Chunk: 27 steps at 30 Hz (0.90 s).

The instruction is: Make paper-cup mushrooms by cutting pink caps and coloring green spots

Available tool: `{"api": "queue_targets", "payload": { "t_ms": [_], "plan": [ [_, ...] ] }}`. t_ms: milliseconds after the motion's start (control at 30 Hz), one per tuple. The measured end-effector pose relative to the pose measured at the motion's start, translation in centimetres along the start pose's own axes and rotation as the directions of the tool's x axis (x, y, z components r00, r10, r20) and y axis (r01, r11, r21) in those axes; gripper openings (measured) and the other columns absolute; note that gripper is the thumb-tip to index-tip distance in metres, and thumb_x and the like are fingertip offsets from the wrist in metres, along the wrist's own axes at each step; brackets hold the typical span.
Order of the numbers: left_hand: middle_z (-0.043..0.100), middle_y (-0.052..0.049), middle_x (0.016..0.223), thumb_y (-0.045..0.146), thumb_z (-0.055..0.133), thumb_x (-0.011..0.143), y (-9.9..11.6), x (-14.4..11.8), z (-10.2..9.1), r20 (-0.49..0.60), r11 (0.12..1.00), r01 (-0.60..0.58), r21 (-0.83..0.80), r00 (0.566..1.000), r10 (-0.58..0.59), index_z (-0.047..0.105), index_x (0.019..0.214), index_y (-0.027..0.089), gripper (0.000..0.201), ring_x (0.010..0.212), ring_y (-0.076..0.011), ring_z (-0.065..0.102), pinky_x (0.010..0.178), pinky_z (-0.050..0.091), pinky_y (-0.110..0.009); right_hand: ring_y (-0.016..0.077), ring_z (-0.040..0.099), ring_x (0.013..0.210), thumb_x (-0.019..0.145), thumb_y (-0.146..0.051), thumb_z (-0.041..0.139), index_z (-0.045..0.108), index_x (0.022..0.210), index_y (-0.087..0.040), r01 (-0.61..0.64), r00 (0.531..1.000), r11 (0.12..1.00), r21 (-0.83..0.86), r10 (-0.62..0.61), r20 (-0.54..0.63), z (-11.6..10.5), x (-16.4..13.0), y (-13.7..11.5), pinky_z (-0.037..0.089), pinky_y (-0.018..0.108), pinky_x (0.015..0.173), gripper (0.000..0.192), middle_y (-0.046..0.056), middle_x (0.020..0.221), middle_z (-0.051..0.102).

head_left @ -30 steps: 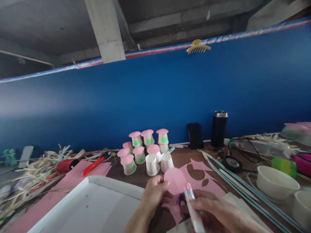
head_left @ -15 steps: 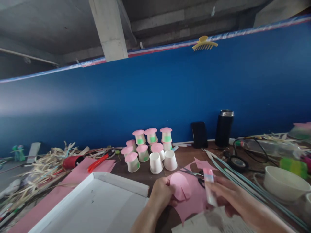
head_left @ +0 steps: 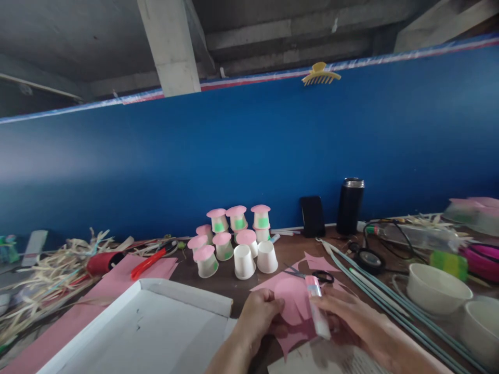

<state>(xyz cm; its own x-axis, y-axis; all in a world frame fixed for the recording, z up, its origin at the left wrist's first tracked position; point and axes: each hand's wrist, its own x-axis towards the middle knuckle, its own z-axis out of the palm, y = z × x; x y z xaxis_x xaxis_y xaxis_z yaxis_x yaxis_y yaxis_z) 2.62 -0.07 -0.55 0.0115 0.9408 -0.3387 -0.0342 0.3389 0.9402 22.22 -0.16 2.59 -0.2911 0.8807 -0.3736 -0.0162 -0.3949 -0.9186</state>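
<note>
My left hand point(head_left: 255, 317) pinches a pink paper circle point(head_left: 290, 301) low over the brown table. My right hand point(head_left: 353, 319) grips a glue stick point(head_left: 316, 307) with a pink tip, held against the circle's right edge. Both lie over a cut-up pink paper sheet point(head_left: 312, 262). Small scissors point(head_left: 312, 274) rest just beyond the hands. Farther back stands a cluster of upturned paper cups point(head_left: 234, 241), several with pink tops and green bands, and two plain white cups point(head_left: 255, 258) in front.
A white tray point(head_left: 144, 327) lies at the lower left, beside pink paper point(head_left: 113, 283), a red cutter point(head_left: 150, 262) and straw strips point(head_left: 50, 275). A black flask point(head_left: 349, 206) and phone point(head_left: 312, 216) stand against the blue wall. White bowls point(head_left: 438, 288), long rods point(head_left: 374, 285) and cables sit at the right.
My left hand lowered the pink circle toward the table. My right hand swung out to the right with the glue stick, then came back against the circle.
</note>
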Motion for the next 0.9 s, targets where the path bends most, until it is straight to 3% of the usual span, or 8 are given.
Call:
{"api": "queue_targets", "payload": {
  "t_ms": [133,233,300,400,533,600,700,900],
  "plan": [
    [0.054,0.001,0.048,0.029,0.058,0.071,-0.5,-0.2,0.3,-0.034,0.927,-0.066,0.370,0.996,0.084,0.046,0.061,0.020,0.018,0.049,-0.0191,0.061,0.045,0.043,-0.026,0.0085,0.052,0.055,0.077,-0.039,0.060,0.057,0.074,-0.019,0.047,0.999,0.979,-0.197,-0.050,-0.012,0.1,-0.1,-0.3,0.035,0.015,0.045,0.020,-0.004,0.060,0.056],
    [0.062,-0.003,0.057,0.025,0.055,0.070,-0.3,-0.8,0.2,-0.071,0.724,-0.142,0.676,0.964,0.255,0.050,0.056,0.020,0.015,0.061,-0.0203,0.062,0.055,0.042,-0.028,0.0077,0.050,0.053,0.078,-0.040,0.060,0.057,0.077,-0.020,0.042,0.999,0.978,-0.205,-0.038,0.022,-0.1,0.0,-0.2,0.034,0.015,0.044,0.021,-0.005,0.058,0.053],
    [0.068,-0.006,0.068,0.026,0.055,0.069,0.0,-1.2,0.1,-0.064,0.627,-0.123,0.769,0.962,0.267,0.057,0.063,0.020,0.009,0.070,-0.0219,0.064,0.061,0.042,-0.029,0.0077,0.050,0.053,0.078,-0.041,0.061,0.058,0.080,-0.021,0.016,1.000,0.986,-0.167,-0.014,0.013,-0.3,0.1,0.0,0.035,0.015,0.044,0.021,-0.005,0.058,0.053],
    [0.071,-0.012,0.089,0.030,0.058,0.069,0.1,-1.8,0.1,-0.052,0.546,-0.086,0.833,0.971,0.232,0.062,0.098,0.016,0.032,0.084,-0.0268,0.065,0.070,0.044,-0.032,0.0086,0.053,0.055,0.075,-0.042,0.065,0.059,0.084,-0.021,-0.021,1.000,0.996,-0.084,0.019,-0.019,-0.2,0.2,0.2,0.037,0.015,0.044,0.024,-0.005,0.063,0.056],
    [0.057,-0.019,0.125,0.024,0.056,0.072,-0.6,-2.3,0.4,0.022,0.428,-0.186,0.884,0.933,0.360,0.038,0.135,0.011,0.067,0.115,-0.0316,0.052,0.093,0.037,-0.038,0.0092,0.055,0.055,0.074,-0.042,0.067,0.058,0.084,-0.021,-0.018,1.000,1.000,0.007,0.019,-0.025,0.0,0.2,0.4,0.038,0.016,0.043,0.025,-0.004,0.065,0.060],
    [0.049,-0.016,0.133,0.017,0.053,0.073,-0.9,-2.3,0.6,0.125,0.383,-0.315,0.869,0.887,0.445,0.041,0.134,0.016,0.061,0.122,-0.0296,0.044,0.098,0.033,-0.037,0.0095,0.057,0.055,0.075,-0.043,0.067,0.056,0.082,-0.021,0.016,1.000,0.998,0.064,-0.017,0.013,0.1,0.1,0.4,0.038,0.017,0.043,0.025,-0.004,0.065,0.060],
    [0.058,-0.010,0.116,0.014,0.049,0.075,-0.8,-2.3,0.8,0.254,0.360,-0.445,0.820,0.846,0.469,0.056,0.115,0.021,0.042,0.104,-0.0254,0.053,0.086,0.038,-0.034,0.0101,0.058,0.058,0.075,-0.044,0.067,0.056,0.079,-0.021,0.043,0.998,0.993,0.112,-0.048,0.043,0.2,0.1,0.3,0.040,0.017,0.045,0.025,-0.004,0.065,0.062],
    [0.066,-0.007,0.090,0.024,0.045,0.083,-0.5,-1.3,0.8,0.208,0.374,-0.437,0.818,0.831,0.515,0.063,0.089,0.020,0.019,0.081,-0.0212,0.058,0.069,0.036,-0.030,0.0083,0.055,0.053,0.072,-0.040,0.070,0.060,0.076,-0.020,0.054,0.998,0.994,0.092,-0.051,-0.027,0.9,0.0,0.0,0.038,0.016,0.042,0.023,-0.004,0.062,0.060]
  ]
}}
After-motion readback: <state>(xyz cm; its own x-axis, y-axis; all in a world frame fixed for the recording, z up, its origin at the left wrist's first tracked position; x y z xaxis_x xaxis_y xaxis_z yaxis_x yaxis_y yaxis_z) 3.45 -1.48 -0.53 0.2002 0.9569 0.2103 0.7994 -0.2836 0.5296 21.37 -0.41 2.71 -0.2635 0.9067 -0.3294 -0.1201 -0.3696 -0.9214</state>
